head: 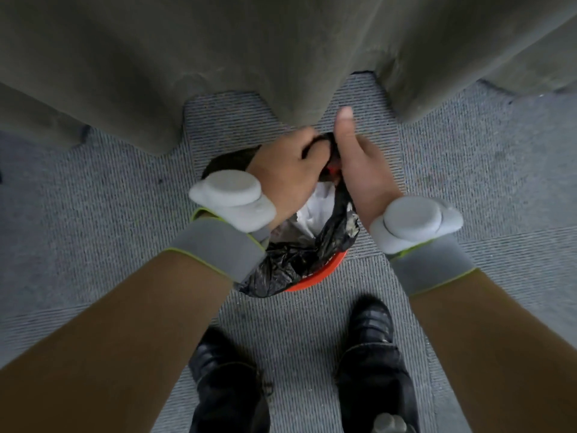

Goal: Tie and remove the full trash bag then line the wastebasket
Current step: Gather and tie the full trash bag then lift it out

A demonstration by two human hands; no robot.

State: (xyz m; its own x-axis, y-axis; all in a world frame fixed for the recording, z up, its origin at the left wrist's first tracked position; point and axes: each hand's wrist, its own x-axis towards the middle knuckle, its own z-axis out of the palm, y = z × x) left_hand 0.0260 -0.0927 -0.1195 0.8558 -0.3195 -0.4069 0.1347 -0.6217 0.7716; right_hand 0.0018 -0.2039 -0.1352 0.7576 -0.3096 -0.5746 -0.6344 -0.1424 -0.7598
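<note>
A black trash bag (299, 257) sits in an orange wastebasket (324, 271) on the carpet below me. White crumpled paper (315, 210) shows through the bag's open mouth. My left hand (287, 170) and my right hand (362, 170) meet above the basket, each pinching a gathered strip of the bag's top edge. The black plastic runs between the fingers of both hands. My right thumb points up. Most of the basket is hidden under my left wrist and the bag.
Heavy grey-green curtains (281, 51) hang just behind the basket and reach the floor. Grey ribbed carpet (468, 189) lies on both sides. My two black shoes (371, 323) stand close in front of the basket.
</note>
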